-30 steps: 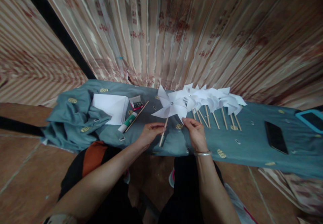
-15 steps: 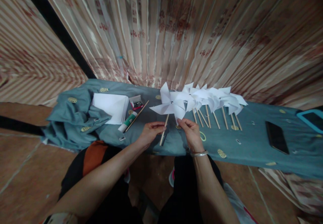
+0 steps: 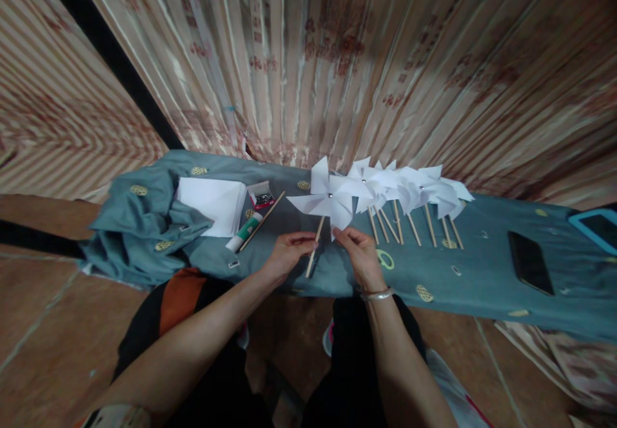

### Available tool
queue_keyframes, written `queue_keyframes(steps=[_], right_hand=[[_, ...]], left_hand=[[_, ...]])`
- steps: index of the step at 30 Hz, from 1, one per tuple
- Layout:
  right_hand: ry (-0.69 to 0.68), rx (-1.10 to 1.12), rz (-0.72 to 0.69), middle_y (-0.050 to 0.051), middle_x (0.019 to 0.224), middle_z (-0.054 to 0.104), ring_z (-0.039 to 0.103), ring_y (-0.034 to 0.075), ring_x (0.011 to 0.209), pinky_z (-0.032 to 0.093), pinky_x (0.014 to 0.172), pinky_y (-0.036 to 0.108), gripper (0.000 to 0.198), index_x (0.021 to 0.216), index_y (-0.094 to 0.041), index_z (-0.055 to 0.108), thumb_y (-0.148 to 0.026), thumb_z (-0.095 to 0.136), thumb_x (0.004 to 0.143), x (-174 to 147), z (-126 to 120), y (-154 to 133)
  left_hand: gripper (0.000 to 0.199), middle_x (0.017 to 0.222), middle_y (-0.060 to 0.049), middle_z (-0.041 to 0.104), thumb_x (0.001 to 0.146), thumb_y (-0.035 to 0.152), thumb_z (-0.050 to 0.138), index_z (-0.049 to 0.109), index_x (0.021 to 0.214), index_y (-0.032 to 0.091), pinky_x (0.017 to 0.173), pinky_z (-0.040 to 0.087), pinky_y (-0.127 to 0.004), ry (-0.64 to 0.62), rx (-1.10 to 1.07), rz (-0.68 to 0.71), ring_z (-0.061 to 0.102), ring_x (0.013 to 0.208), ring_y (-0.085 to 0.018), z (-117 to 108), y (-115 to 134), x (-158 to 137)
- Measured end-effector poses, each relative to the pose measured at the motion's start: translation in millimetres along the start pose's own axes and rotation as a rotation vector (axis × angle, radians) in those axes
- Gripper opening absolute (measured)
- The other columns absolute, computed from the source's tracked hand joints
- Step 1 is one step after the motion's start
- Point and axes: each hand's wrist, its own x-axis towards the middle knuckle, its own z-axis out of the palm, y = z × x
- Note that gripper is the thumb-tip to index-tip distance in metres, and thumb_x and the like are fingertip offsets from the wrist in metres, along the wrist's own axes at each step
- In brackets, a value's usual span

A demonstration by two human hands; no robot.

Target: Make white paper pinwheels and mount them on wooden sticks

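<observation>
A white paper pinwheel (image 3: 331,199) with a shiny pin at its centre is held up over the cloth, on a thin wooden stick (image 3: 313,259). My left hand (image 3: 288,252) is closed, pinching that stick below the blades. The fingers of my right hand (image 3: 359,253) are closed at the tip of the lowest blade; part of the tip is hidden behind them. To the right, several more white pinwheels (image 3: 418,187) lie overlapping in a row, their sticks pointing toward me. Green scissor handles (image 3: 386,259) show just right of my right hand.
A teal cloth (image 3: 477,286) covers the narrow table. On the left are a stack of white paper (image 3: 212,204), an open box of pins (image 3: 261,196), a glue stick (image 3: 243,233) and a loose wooden stick (image 3: 263,220). A phone (image 3: 530,262) and a blue-framed device (image 3: 595,227) lie right.
The held pinwheel's blades have turned slightly clockwise. My right hand has moved a little left with the lowest blade, uncovering more of the green handles. My left hand stays on the stick.
</observation>
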Motion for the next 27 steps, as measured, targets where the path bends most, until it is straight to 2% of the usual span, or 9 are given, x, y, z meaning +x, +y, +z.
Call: queue_keyframes(steps=[4,12,22,27], right_hand=[[-0.005,0.01,0.013,-0.007,0.051,0.043,0.03,0.008,0.054,0.024,0.054,0.025,0.042,0.051,-0.019,0.053,-0.05,0.078,0.063,0,3,-1],[-0.018,0.057,0.048,-0.004,0.059,0.06,0.044,0.01,0.058,0.036,0.061,0.025,0.035,0.061,-0.019,0.068,-0.051,0.081,0.057,-3,9,-4],[-0.05,0.04,0.049,-0.003,0.061,0.063,0.054,0.015,0.064,0.042,0.068,0.029,0.034,0.068,-0.021,0.071,-0.053,0.08,0.06,-1,11,7],[-0.063,-0.027,0.029,-0.004,0.057,0.059,0.049,0.012,0.057,0.039,0.061,0.027,0.037,0.065,-0.019,0.069,-0.056,0.076,0.066,-5,8,0]], left_hand=[[0.036,0.068,-0.003,0.071,0.044,0.028,0.087,0.077,0.075,0.015,0.066,0.045,-0.025,-0.015,0.007,0.004,0.057,0.063,-0.012,-1,-1,1],[0.035,0.068,-0.003,0.071,0.045,0.03,0.088,0.077,0.075,0.015,0.066,0.046,-0.026,-0.023,0.01,0.021,0.057,0.062,-0.012,-1,-5,3],[0.032,0.063,-0.002,0.07,0.042,0.027,0.088,0.076,0.069,0.016,0.065,0.045,-0.026,-0.035,-0.047,0.005,0.055,0.059,-0.011,4,-3,0],[0.031,0.063,-0.002,0.069,0.043,0.026,0.087,0.076,0.07,0.015,0.064,0.044,-0.025,-0.02,-0.046,-0.007,0.055,0.059,-0.011,5,-1,0]])
